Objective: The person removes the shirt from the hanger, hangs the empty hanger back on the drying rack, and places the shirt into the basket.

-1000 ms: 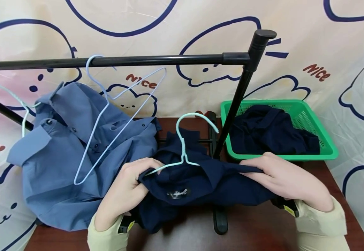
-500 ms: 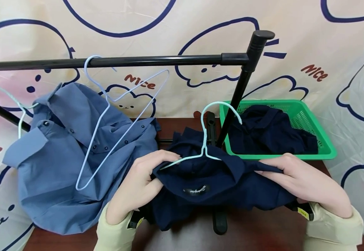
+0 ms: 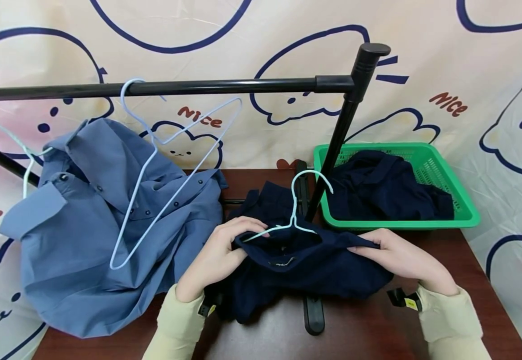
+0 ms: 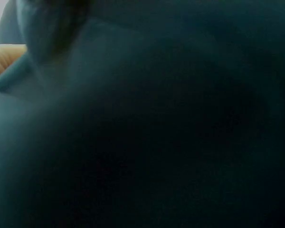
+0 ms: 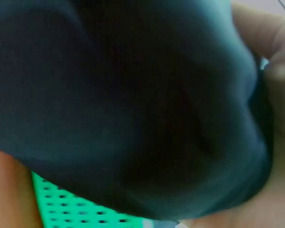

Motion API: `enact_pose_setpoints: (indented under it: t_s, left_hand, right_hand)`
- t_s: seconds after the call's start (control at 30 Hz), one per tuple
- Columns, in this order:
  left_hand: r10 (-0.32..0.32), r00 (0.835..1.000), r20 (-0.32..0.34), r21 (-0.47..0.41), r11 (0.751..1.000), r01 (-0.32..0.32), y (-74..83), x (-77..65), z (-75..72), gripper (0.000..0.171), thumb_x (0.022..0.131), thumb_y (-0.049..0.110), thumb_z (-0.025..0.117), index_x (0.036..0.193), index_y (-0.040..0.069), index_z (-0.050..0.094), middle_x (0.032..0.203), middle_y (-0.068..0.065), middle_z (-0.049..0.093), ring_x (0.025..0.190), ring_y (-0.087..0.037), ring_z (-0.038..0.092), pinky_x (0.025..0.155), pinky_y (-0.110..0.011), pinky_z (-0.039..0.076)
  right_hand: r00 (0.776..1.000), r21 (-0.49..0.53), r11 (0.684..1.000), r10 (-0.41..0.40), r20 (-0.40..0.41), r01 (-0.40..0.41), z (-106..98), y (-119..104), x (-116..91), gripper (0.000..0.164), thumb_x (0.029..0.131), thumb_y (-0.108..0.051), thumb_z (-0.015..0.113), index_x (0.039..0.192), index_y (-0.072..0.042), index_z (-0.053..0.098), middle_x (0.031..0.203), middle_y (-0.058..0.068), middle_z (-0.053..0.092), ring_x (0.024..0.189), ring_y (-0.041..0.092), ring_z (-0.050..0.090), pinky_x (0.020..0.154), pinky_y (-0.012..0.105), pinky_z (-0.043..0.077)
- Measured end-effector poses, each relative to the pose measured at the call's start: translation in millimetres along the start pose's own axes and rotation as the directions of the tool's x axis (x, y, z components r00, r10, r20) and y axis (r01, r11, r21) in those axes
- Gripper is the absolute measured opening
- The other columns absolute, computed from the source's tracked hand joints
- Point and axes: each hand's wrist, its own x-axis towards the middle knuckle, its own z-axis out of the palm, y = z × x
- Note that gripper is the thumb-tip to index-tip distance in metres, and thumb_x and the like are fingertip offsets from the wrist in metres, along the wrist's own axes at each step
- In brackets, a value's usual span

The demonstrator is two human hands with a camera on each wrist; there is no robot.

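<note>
A navy shirt [image 3: 328,270] with a label inside its neck hangs between both hands in the head view. A mint-green hanger [image 3: 294,205] pokes up through the neck opening; its hook is uppermost and its lower part is hidden in the cloth. At the collar's left side, my left hand [image 3: 220,250] grips the fabric close to the hanger's arm, its fingertips partly inside the neck. My right hand [image 3: 400,257] pinches the shirt's shoulder between thumb and fingers. Dark cloth fills most of both wrist views, with part of the right hand [image 5: 280,95] at the edge.
A black rack rail [image 3: 225,87] crosses above, bearing a bare light-blue hanger [image 3: 141,175]. A blue shirt [image 3: 90,250] hangs at left on another mint hanger. Behind the right hand, a green basket [image 3: 465,200] holds dark clothing [image 3: 387,190]. The rack's foot [image 3: 314,315] stands on the table.
Both hands first shift right with the shirt and hanger. Then the hook drops lower and the right hand comes back leftward, while the left hand edges further right. Both keep hold of the shirt.
</note>
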Motion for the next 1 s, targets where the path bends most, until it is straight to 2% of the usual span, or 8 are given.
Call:
enact_pose_setpoints:
  t_s: [0.17, 0.33, 0.5, 0.63, 0.73, 0.8, 0.9, 1.0]
  left_hand:
    - [-0.069, 0.998, -0.003, -0.056, 0.996, 0.069, -21.0, -2.8, 12.6, 0.05, 0.086, -0.017, 0.064, 0.113, 0.024, 0.074, 0.118, 0.01, 0.068, 0.113, -0.014, 0.063, 0.097, -0.037, 0.048]
    - [-0.13, 0.992, -0.007, -0.055, 0.99, 0.129, -29.8, -5.9, 18.9, 0.05, 0.086, -0.016, 0.064, 0.111, 0.026, 0.074, 0.118, 0.012, 0.068, 0.115, -0.012, 0.061, 0.099, -0.039, 0.047]
    - [-0.098, 0.99, -0.105, 0.069, 0.992, 0.105, -28.7, -8.1, 20.4, 0.041, 0.087, -0.005, 0.073, 0.11, 0.029, 0.076, 0.126, 0.004, 0.063, 0.121, -0.016, 0.051, 0.1, -0.044, 0.04]
    - [-0.044, 0.974, -0.222, 0.19, 0.978, 0.087, -24.1, -10.2, 20.4, 0.037, 0.086, 0.001, 0.079, 0.105, 0.032, 0.078, 0.11, 0.004, 0.055, 0.104, -0.02, 0.041, 0.089, -0.044, 0.032]
    - [-0.005, 0.958, -0.286, 0.231, 0.97, 0.074, -18.2, -11.6, 19.3, 0.035, 0.086, 0.003, 0.08, 0.106, 0.032, 0.078, 0.101, 0.007, 0.049, 0.095, -0.02, 0.04, 0.084, -0.043, 0.028]
    - [0.011, 0.948, -0.319, 0.22, 0.973, 0.063, -13.8, -11.4, 18.2, 0.037, 0.086, 0.002, 0.079, 0.11, 0.03, 0.078, 0.102, 0.007, 0.05, 0.092, -0.018, 0.044, 0.083, -0.041, 0.031]
    - [0.005, 0.933, -0.36, 0.186, 0.98, 0.066, -7.5, -10.0, 16.7, 0.043, 0.088, 0.0, 0.078, 0.121, 0.026, 0.074, 0.107, 0.004, 0.055, 0.093, -0.017, 0.052, 0.08, -0.036, 0.04]
    - [-0.026, 0.918, -0.395, 0.161, 0.982, 0.097, -2.7, -9.5, 15.6, 0.048, 0.087, 0.0, 0.079, 0.128, 0.021, 0.067, 0.106, 0.004, 0.061, 0.085, -0.014, 0.057, 0.072, -0.032, 0.045]
  right_hand:
    - [1.0, 0.059, 0.998, 0.003, -0.007, -0.002, 11, 19, 6, 0.016, 0.104, -0.025, 0.061, 0.099, -0.028, 0.077, 0.073, -0.009, 0.064, 0.077, 0.01, 0.063, 0.074, 0.025, 0.049]
    - [1.0, 0.098, 0.995, 0.013, -0.012, -0.011, 16, 27, 7, 0.014, 0.103, -0.025, 0.063, 0.101, -0.025, 0.077, 0.078, -0.007, 0.069, 0.079, 0.012, 0.065, 0.073, 0.026, 0.052]
    - [0.996, 0.057, 0.997, 0.056, -0.068, -0.052, 14, 21, 5, 0.013, 0.102, -0.032, 0.065, 0.109, -0.028, 0.074, 0.091, -0.009, 0.071, 0.084, 0.012, 0.066, 0.076, 0.028, 0.053]
    - [0.987, 0.016, 0.995, 0.097, -0.132, -0.095, 13, 8, 1, 0.019, 0.101, -0.038, 0.064, 0.118, -0.031, 0.073, 0.111, -0.014, 0.071, 0.1, 0.01, 0.065, 0.086, 0.029, 0.052]
    - [0.972, -0.016, 0.992, 0.116, -0.202, -0.122, 13, -5, -2, 0.02, 0.101, -0.039, 0.064, 0.118, -0.031, 0.072, 0.116, -0.015, 0.069, 0.107, 0.008, 0.063, 0.09, 0.03, 0.051]
    - [0.957, -0.036, 0.991, 0.114, -0.268, -0.128, 14, -13, -5, 0.017, 0.101, -0.037, 0.065, 0.114, -0.03, 0.073, 0.112, -0.015, 0.069, 0.104, 0.008, 0.063, 0.088, 0.028, 0.05]
    - [0.924, -0.048, 0.992, 0.093, -0.371, -0.119, 15, -25, -8, 0.008, 0.102, -0.033, 0.066, 0.101, -0.028, 0.072, 0.094, -0.012, 0.068, 0.091, 0.009, 0.061, 0.079, 0.024, 0.047]
    - [0.886, -0.035, 0.992, 0.093, -0.454, -0.122, 16, -33, -8, 0.015, 0.1, -0.031, 0.069, 0.086, -0.026, 0.067, 0.075, -0.007, 0.059, 0.078, 0.013, 0.055, 0.07, 0.026, 0.042]
